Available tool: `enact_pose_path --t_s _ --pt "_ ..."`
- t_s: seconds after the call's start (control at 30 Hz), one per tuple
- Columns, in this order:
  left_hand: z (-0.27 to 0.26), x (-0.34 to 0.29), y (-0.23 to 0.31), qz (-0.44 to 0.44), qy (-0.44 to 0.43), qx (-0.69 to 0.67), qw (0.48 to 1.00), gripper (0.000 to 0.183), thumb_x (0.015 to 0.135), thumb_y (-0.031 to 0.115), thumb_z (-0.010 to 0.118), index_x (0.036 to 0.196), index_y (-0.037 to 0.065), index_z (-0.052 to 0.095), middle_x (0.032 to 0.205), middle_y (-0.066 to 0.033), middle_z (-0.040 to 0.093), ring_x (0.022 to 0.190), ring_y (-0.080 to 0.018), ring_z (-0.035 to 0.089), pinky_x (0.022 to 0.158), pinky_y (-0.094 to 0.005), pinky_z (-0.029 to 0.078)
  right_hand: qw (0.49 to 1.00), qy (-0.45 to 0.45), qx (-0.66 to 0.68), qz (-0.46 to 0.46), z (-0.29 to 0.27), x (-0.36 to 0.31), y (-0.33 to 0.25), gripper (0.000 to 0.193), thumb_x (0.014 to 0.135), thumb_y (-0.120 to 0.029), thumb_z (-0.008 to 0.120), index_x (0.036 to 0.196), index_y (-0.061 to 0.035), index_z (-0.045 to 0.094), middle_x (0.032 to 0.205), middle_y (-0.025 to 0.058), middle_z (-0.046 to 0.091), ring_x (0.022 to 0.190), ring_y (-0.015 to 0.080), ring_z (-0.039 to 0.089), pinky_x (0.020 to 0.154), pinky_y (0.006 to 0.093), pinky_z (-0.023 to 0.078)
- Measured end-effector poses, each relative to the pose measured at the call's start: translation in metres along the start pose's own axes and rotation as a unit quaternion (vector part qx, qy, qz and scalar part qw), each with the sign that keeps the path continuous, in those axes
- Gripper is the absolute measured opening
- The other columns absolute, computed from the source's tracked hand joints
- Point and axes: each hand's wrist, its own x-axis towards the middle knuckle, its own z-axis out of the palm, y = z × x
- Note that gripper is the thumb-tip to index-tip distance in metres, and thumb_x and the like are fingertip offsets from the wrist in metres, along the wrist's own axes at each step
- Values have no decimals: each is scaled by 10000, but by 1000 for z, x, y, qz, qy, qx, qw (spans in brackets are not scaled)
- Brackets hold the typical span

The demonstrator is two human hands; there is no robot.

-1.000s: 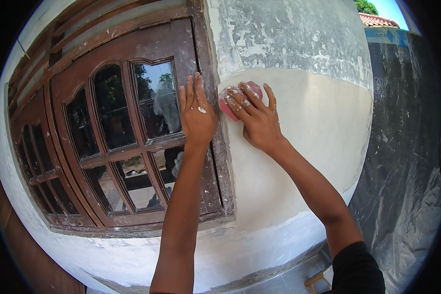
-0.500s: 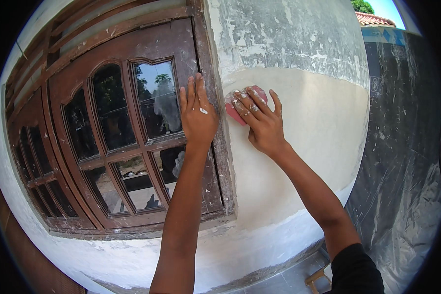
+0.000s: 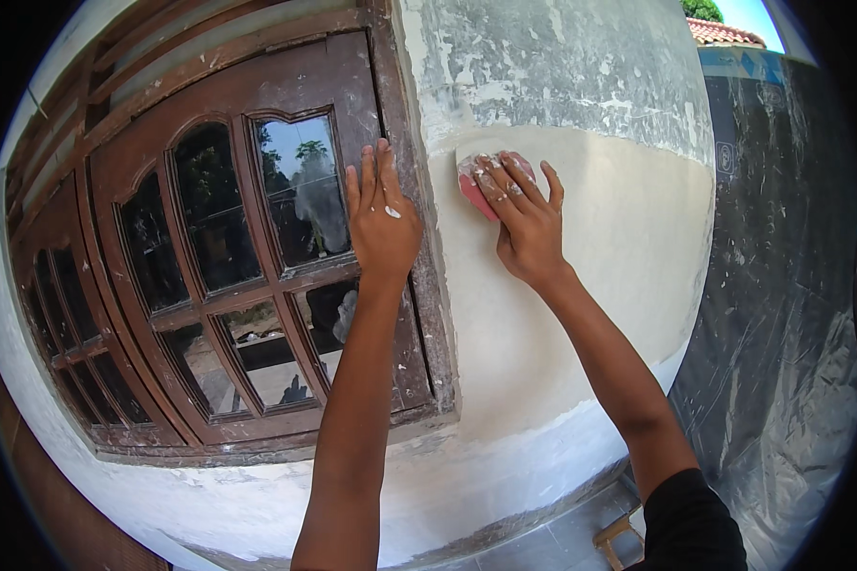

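Note:
My right hand (image 3: 531,228) presses a pink pad (image 3: 476,193) flat against the plastered wall (image 3: 581,285), just right of the window frame. White smears cover its fingers and part of the pad; the pad's exact kind does not show, and the fingers hide much of its face. My left hand (image 3: 387,233) lies flat with fingers stretched upward on the right edge of the brown wooden window (image 3: 357,105). A white blob sticks to the back of that hand, and it holds nothing.
Above the smooth cream patch the wall is grey and flaking (image 3: 562,67). Black plastic sheeting (image 3: 781,285) hangs at the right. Down on the grey tiled floor (image 3: 562,538) stands a wooden piece of furniture (image 3: 621,541), partly behind my right sleeve.
My right hand has slid the pink pad up and a little to the right across the wall. My left hand stays in place on the window.

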Motion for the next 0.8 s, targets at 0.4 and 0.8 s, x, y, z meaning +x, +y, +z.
enact_pose_path --t_s 0.4,0.8 --pt "-1 -1 -2 14 7 -16 1000 688 837 -67 533 1504 -56 367 1553 -209 471 1478 -407 389 1244 -565 235 1000 -16 21 2 10 -2 0 696 771 99 525 1411 -161 612 1479 41 590 1428 258 492 1216 569 181" --pt "-2 -3 -1 16 13 -30 999 684 832 -81 539 1497 -50 379 1540 -208 487 1470 -400 406 1238 -560 256 1000 0 9 18 13 9 4 672 779 91 524 1410 -130 593 1480 57 577 1436 280 470 1200 603 188"
